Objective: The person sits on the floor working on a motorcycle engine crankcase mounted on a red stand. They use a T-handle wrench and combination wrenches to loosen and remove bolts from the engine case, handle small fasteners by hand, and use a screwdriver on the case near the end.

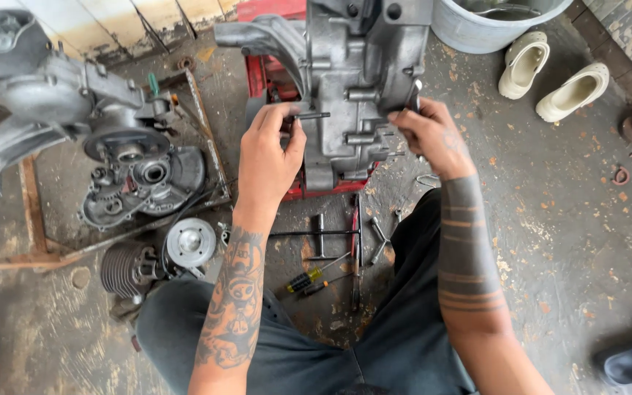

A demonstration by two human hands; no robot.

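We saw the left hand (268, 157) pinching a dark bolt (314, 115) between thumb and fingers, its tip against the left side of the grey engine case (352, 80). The right hand (433, 135) was closed on the case's right edge, fingers curled around a dark part we could not make out. The case stood upright on a red stand (276, 77), straight ahead of the knees, its top cut off by the frame's upper edge. Between the knees lay one T-wrench (320, 234) and two screwdrivers (314, 278), close together. Left of them sat one finned cylinder (127, 269) and one round flywheel (190, 243), crowding that side. To the right the concrete floor (565, 219) lay open as far as two pale clogs (550, 77) and one bucket (491, 25) near the top edge.
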